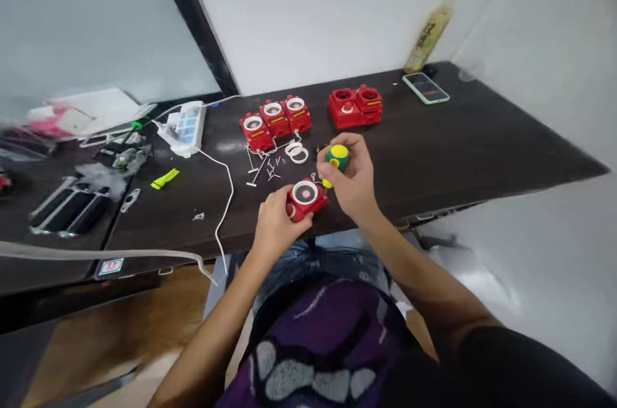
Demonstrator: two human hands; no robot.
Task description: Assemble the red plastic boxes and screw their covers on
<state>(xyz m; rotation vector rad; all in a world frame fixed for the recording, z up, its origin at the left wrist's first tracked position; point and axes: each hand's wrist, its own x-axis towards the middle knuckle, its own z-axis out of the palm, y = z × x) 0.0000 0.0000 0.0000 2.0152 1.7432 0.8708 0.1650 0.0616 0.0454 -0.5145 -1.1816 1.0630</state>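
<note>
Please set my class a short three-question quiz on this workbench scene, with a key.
1. True or false: the left hand holds a red block.
2. The right hand grips: A a phone, B a green-and-yellow screwdriver, C a cable.
3. How many red blocks stand in the row directly behind the loose screws?
Key: 1 true; 2 B; 3 three.

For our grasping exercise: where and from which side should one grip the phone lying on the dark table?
Pinch the phone across its two long edges, coming from above: it lies flat, screen up, so only its thin sides offer a hold.
</note>
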